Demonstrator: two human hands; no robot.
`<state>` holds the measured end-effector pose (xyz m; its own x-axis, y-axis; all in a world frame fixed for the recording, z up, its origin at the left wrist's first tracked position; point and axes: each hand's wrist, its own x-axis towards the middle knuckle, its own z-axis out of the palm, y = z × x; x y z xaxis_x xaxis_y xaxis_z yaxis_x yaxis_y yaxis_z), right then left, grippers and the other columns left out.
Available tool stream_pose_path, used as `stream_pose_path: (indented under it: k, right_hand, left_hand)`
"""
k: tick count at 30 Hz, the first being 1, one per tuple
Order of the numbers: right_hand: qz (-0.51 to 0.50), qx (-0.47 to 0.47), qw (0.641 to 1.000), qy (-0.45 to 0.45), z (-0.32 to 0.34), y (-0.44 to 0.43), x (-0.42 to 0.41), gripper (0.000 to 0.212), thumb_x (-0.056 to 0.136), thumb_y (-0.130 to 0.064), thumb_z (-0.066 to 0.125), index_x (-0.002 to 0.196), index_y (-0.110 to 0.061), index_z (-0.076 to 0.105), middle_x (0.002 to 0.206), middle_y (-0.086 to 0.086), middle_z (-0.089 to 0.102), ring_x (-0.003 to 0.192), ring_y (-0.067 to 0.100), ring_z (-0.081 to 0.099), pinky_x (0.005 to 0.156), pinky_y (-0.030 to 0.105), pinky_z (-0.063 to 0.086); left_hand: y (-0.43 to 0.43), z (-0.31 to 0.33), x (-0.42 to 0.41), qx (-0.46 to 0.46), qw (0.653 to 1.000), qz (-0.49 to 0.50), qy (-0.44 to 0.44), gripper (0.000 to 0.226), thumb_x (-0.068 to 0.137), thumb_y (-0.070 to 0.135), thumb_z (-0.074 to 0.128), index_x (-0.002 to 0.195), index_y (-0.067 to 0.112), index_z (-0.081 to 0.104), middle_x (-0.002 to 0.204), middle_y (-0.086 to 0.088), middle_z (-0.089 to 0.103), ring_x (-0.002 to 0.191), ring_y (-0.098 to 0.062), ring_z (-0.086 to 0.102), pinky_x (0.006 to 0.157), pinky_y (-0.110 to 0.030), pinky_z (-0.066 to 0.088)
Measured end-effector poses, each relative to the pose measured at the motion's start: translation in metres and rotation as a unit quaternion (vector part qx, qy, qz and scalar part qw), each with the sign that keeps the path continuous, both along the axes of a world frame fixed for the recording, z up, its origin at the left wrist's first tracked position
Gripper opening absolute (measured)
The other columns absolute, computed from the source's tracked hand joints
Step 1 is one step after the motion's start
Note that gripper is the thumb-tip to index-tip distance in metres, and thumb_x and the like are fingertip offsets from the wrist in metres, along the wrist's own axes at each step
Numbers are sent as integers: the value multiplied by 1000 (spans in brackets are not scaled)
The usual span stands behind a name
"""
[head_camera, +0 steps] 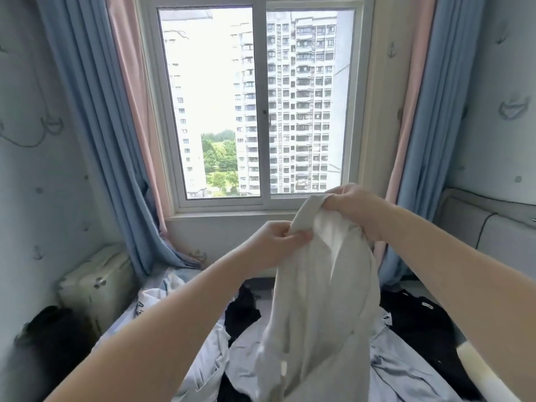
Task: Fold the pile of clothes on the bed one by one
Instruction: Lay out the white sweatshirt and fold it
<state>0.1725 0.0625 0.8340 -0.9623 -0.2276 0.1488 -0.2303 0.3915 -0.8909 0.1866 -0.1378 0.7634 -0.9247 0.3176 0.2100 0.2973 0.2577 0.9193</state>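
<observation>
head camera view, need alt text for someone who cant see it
Two bare hands, left hand and right hand, hold up a white garment by its top edge above a bed strewn with black and pale blue clothes. Behind is a window with blue and pink curtains, showing apartment towers.

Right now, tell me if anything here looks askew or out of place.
The long blue left curtain hangs crooked, its hem bunched in a heap at the bottom. Crumpled black clothes lie scattered, unfolded, below the white cloth garment that the left hand and right hand hold up.
</observation>
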Motion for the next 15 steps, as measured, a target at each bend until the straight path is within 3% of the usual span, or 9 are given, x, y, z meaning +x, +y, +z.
stream_pose_path:
  k: [3, 8, 10, 12, 15]
  right_hand:
    - [42, 7, 999, -10, -13, 16, -6, 14, 89, -16, 73, 100, -9, 76, 100, 20, 73, 83, 26, 67, 81, 44, 56]
    - [95, 3, 994, -52, -72, 39, -11, 8, 89, -17, 68, 88, -9, 71, 79, 5, 64, 69, 16, 59, 62, 27, 49]
    - [68, 36, 996, -49, -108, 43, -12, 14, 80, -23, 62, 75, -10, 64, 70, 0, 57, 64, 14, 52, 57, 23, 42]
    - [37, 99, 992, -64, -154, 49, -11, 14, 71, -20, 55, 58, -24, 56, 60, -8, 51, 59, 10, 45, 53, 22, 35]
    - [-13, 150, 980, -134, -228, 70, -3, 26, 81, -2, 50, 64, -19, 58, 68, -1, 57, 64, 12, 49, 59, 24, 36]
  left_hand:
    - [-3, -5, -4, 86, 996, 1, -23, 34, 91, 40, 69, 92, 7, 76, 88, -9, 70, 78, -23, 64, 74, -37, 51]
    - [7, -2, -10, 191, 979, 26, -63, 29, 98, 39, 64, 84, 20, 80, 81, -7, 74, 68, -20, 70, 62, -32, 59]
    - [12, -3, -12, 214, 974, 47, -60, 32, 99, 38, 62, 79, 20, 79, 76, -7, 71, 64, -20, 67, 62, -32, 58]
    - [11, -7, -15, 241, 966, 70, -56, 33, 99, 39, 62, 76, 21, 78, 75, -6, 71, 63, -20, 67, 62, -32, 57]
    - [2, -19, -23, 276, 951, 131, -51, 34, 100, 40, 61, 76, 21, 76, 72, -5, 71, 63, -20, 67, 63, -34, 58]
